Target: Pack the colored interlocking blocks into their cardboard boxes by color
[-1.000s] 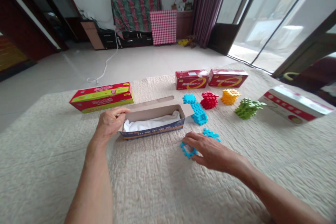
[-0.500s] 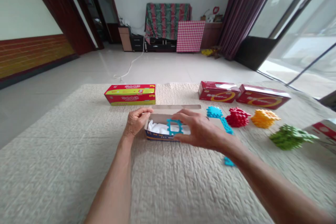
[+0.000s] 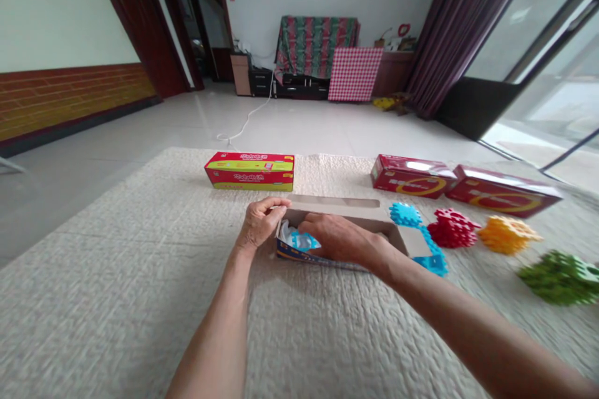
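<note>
Left hand (image 3: 260, 223) pinches the near-left upper corner of the open box (image 3: 296, 254), thumb and fingertips nearly closed on the card. Right hand (image 3: 337, 238) reaches down inside, partly closed, with the blue piece (image 3: 303, 240) held at its fingertips; the ends of the fingers are partly hidden, so I can't tell how firm that grip is. Beneath and around the piece, a white cloth (image 3: 284, 229) shows at the box's left end. Box and all rest on a pale quilt (image 3: 140, 299). Its long flap stands out at the far side, and its end flap sticks out to the right, partly over the lower blue stack (image 3: 435, 260); another blue stack (image 3: 405, 214) lies just behind. Farther right come the red stack (image 3: 453, 228), the yellow stack (image 3: 508, 235) and, nearer, the green stack (image 3: 558, 277). Behind, a red and yellow-green box (image 3: 250, 173) lies to the left, and two dark red boxes (image 3: 414, 177) lie end to end to the right.
</note>
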A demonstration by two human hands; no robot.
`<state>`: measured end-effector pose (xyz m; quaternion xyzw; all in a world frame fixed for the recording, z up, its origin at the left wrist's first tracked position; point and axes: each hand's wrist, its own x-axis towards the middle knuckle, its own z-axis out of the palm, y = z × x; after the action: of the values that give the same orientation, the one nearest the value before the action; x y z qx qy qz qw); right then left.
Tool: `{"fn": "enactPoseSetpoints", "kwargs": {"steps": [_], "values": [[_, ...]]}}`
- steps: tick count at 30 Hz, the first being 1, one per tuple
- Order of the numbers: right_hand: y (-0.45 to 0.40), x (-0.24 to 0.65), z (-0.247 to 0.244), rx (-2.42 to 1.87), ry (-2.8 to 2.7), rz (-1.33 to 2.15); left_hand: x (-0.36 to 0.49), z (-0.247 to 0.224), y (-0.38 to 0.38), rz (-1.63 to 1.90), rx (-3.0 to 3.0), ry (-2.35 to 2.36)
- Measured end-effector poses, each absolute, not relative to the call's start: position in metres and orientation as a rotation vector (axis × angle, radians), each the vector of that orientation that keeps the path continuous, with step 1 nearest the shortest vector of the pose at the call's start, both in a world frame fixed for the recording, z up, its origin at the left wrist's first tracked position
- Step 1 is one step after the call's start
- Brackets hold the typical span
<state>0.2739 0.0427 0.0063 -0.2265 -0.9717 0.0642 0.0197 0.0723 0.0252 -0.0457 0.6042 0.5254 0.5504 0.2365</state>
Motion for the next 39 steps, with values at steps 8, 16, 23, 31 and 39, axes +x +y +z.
{"fn": "enactPoseSetpoints", "kwargs": {"steps": [8, 16, 23, 31, 39], "values": [[0.041, 0.274, 0.002, -0.726, -2.978, 0.273, 0.072, -0.047, 0.026, 1.499, 1.672, 1.457], [0.041, 0.281, 0.015, -0.628, -2.904, 0.353, 0.072, -0.046, 0.025, 1.503, 1.649, 1.463], [0.023, 0.379, 0.041, -0.866, -2.145, 0.083, 0.074, -0.050, 0.025, 1.541, 1.578, 1.505], [0.015, 0.497, -0.001, -1.176, -2.278, 0.026, 0.075, -0.059, 0.027, 1.601, 1.511, 1.553], [0.002, 0.492, -0.040, -1.521, -2.281, -0.027, 0.078, -0.058, 0.025, 1.628, 1.441, 1.556]]}}
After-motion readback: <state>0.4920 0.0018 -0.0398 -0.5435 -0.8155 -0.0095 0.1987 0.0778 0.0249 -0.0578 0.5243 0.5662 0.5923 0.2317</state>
